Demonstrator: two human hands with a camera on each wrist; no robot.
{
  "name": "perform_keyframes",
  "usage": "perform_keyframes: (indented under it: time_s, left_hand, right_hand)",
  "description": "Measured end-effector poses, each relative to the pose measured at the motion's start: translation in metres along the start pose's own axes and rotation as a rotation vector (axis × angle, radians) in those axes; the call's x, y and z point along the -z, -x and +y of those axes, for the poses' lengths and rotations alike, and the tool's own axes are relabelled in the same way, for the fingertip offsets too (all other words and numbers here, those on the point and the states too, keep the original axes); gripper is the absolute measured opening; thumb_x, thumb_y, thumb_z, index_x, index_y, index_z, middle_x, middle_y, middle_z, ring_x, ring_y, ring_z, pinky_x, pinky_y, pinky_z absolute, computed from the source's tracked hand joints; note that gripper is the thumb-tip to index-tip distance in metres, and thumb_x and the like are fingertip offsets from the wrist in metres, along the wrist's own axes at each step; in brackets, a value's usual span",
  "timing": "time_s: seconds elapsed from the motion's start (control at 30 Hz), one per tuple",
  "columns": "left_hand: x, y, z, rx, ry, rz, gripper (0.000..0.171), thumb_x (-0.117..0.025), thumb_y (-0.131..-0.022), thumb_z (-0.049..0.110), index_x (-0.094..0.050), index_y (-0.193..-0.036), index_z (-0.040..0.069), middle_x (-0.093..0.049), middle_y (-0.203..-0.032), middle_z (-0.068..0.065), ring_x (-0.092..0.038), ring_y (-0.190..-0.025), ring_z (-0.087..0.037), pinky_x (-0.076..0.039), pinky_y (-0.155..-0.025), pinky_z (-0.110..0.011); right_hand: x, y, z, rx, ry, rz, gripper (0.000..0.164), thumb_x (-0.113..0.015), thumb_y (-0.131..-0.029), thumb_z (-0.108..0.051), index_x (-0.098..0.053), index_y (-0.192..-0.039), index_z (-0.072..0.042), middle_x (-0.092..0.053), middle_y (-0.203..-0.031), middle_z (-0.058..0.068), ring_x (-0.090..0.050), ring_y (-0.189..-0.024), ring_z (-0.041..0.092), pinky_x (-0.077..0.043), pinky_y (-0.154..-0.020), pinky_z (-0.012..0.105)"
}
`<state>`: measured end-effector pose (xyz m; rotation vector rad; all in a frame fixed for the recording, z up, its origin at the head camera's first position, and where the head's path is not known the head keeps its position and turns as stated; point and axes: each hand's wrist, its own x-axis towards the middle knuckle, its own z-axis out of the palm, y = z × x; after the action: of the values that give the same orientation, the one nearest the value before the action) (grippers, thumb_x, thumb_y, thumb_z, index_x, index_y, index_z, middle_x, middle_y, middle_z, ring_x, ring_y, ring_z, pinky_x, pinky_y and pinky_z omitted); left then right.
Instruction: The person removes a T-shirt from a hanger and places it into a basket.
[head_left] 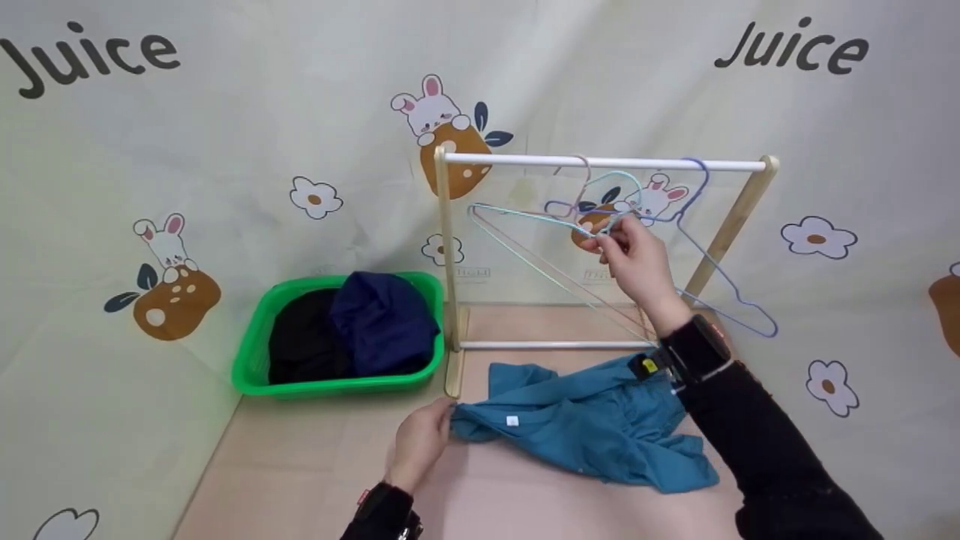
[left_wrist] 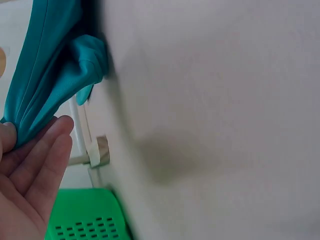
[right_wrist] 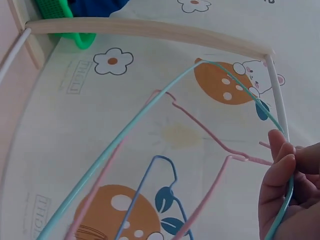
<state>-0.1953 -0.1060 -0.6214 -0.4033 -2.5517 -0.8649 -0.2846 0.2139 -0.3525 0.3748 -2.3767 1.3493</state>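
Teal clothing [head_left: 592, 427], perhaps a shirt, lies crumpled on the table with a small white tag showing. My left hand [head_left: 420, 442] pinches its left end and lifts it slightly; in the left wrist view, the thumb presses the gathered cloth [left_wrist: 45, 75] against the fingers. Up at the rack, my right hand [head_left: 639, 259] pinches a turquoise hanger [right_wrist: 120, 135] near the base of its hook. This hanger tilts, its long arm pointing left and its lower end reaching down near the clothing. Just behind it are a pink hanger [right_wrist: 210, 132] and a blue hanger [head_left: 709, 259].
A small rack with a white top bar [head_left: 510, 160] and wooden posts stands behind the clothing. To its left sits a green basket [head_left: 337, 388] holding black cloth [head_left: 304, 337] and dark blue cloth [head_left: 382, 322]. A printed curtain [head_left: 262, 97] encloses the table [head_left: 300, 465].
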Motion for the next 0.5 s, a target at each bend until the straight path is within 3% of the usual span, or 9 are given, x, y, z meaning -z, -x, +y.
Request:
perform_keyframes:
  time_s: [0.23,0.5]
  left_hand:
    - [0.017,-0.009,-0.013,0.112,-0.006,0.08,0.015,-0.067,-0.092,0.006,-0.073,-0.106,0.007,-0.074,-0.09,-0.01,-0.07,-0.072,-0.027,-0.054,-0.06,-0.043]
    - [0.031,-0.018,-0.022,0.261,0.008,0.202,0.016,-0.064,-0.094,0.006,-0.072,-0.108,0.001,-0.073,-0.099,-0.015,-0.07,-0.082,-0.035,-0.054,-0.067,-0.051]
  right_hand:
    - [0.001,-0.03,-0.016,-0.047,0.04,-0.098,0.02,-0.048,-0.102,-0.006,-0.061,-0.117,0.0,-0.071,-0.102,0.014,-0.06,-0.077,0.021,-0.046,-0.056,0.02]
    - [-0.009,-0.049,-0.025,-0.098,0.067,-0.08,0.021,-0.045,-0.104,-0.005,-0.059,-0.117,0.003,-0.07,-0.101,0.015,-0.066,-0.087,0.029,-0.049,-0.064,0.019]
